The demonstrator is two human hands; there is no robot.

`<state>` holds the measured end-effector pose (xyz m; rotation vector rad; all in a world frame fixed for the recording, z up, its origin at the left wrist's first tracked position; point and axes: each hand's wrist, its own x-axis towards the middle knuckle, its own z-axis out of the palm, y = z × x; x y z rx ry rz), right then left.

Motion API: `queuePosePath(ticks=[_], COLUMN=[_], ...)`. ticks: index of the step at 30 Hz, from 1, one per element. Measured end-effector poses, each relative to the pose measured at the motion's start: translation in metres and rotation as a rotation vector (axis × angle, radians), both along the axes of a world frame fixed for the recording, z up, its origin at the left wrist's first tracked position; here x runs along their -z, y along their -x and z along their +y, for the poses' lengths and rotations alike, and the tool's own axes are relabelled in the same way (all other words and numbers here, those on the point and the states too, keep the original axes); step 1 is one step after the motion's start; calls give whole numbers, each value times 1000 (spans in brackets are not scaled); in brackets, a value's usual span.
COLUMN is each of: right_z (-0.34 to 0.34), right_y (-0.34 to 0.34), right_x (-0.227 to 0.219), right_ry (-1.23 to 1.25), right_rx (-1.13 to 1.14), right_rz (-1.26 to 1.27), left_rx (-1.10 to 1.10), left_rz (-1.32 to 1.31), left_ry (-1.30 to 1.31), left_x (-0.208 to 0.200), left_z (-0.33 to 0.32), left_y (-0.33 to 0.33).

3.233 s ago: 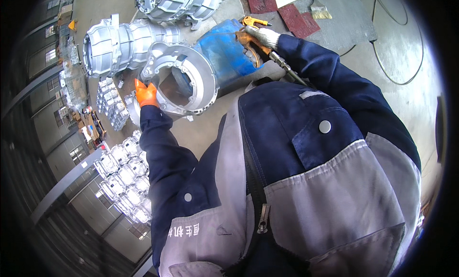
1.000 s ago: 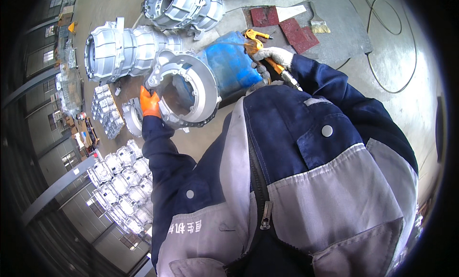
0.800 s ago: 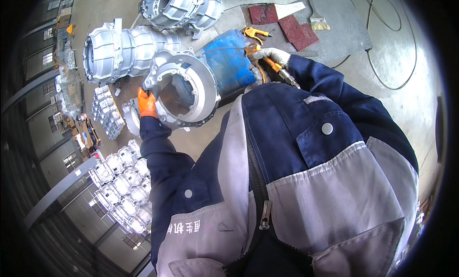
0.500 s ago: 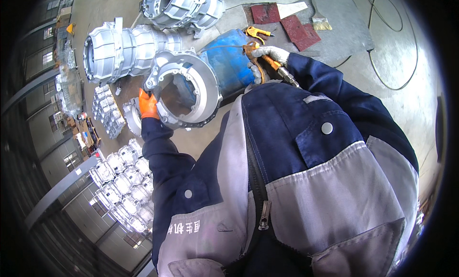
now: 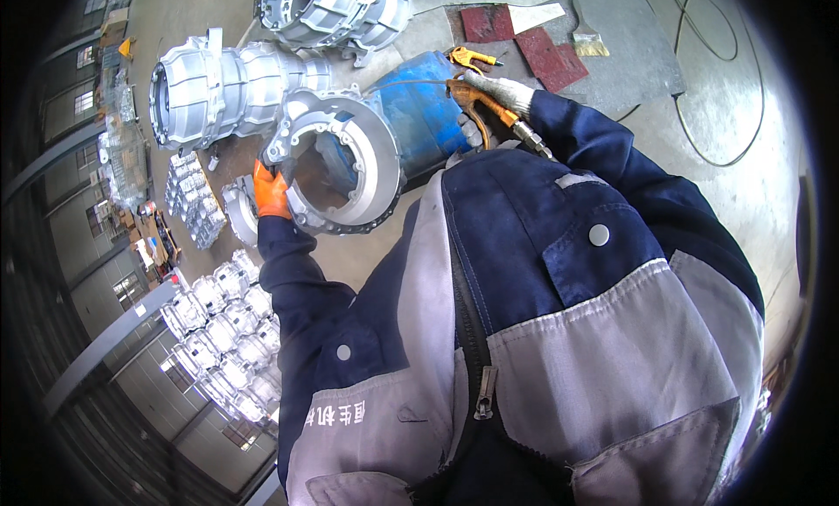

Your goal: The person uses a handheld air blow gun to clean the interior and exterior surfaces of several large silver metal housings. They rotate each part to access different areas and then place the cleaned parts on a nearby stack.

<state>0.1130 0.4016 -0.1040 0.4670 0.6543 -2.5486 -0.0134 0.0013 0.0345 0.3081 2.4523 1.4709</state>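
My left hand (image 5: pixel 270 191), in an orange glove, is closed on the left rim of a round silver metal housing (image 5: pixel 377 169). The housing has a wide central opening and a flange with bolt holes. In a pale knit glove, my right hand (image 5: pixel 500 88) is wrapped round an orange air blow gun (image 5: pixel 507 117); some fingers are hidden behind the gun. Its thin nozzle points left, over a blue drum (image 5: pixel 419 104), toward the housing. A metal hose fitting (image 5: pixel 531 139) is at its rear end.
Two larger silver housings (image 5: pixel 197 91) (image 5: pixel 336 17) lie beyond. A yellow blow gun (image 5: pixel 472 58) rests by the drum. Dark red pads (image 5: pixel 551 60) and a brush (image 5: pixel 590 38) lie on a grey sheet (image 5: pixel 625 73). A hose (image 5: pixel 760 95) curves over the floor; several castings (image 5: pixel 223 322) stand left.
My right hand and the blow gun have shifted slightly to the right. My left hand stays on the housing's rim.
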Motion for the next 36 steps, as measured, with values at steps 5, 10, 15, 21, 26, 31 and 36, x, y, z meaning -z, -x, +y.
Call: queuePosePath(ticks=[5, 10, 15, 21, 26, 31, 36], right_z=[2, 4, 16, 1, 1, 2, 3], right_y=[2, 9, 12, 3, -7, -7, -7], right_x=[4, -7, -16, 9, 22, 19, 13], right_ry=[-95, -32, -72, -141, -91, -121, -150], right_rx=[-47, 15, 16, 112, -54, -49, -71], right_rz=[-93, 70, 135, 8, 11, 11, -47], left_rx=[-1, -19, -28, -30, -14, -29, -33], left_rz=[13, 0, 16, 49, 44, 51, 39], left_ry=[11, -13, 2, 5, -20, -2, -5], left_x=[0, 1, 3, 4, 5, 6, 7], left_z=[0, -2, -3, -4, -3, -4, -5], left_y=[0, -1, -2, 1, 0, 1, 2])
